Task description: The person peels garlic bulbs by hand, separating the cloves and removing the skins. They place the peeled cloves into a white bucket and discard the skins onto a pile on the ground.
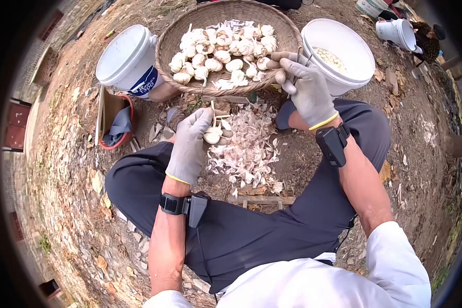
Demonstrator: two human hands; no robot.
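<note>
My left hand, in a grey work glove, is closed on a partly broken-up garlic bulb with its stem pointing up and pale cloves showing. My right hand, gloved too, is raised by the right side of a wicker basket. Its fingers are pinched around a thin metal tool; the kind of tool I cannot tell. Whole garlic bulbs are heaped in the basket, close to the right fingertips. Beside that hand a white bucket has peeled cloves at its bottom.
Garlic skins cover the ground between my legs, with a small wooden frame below them. Left of the basket stands another white bucket. A red tub with dark cloth sits near my left knee. More buckets are at the far right.
</note>
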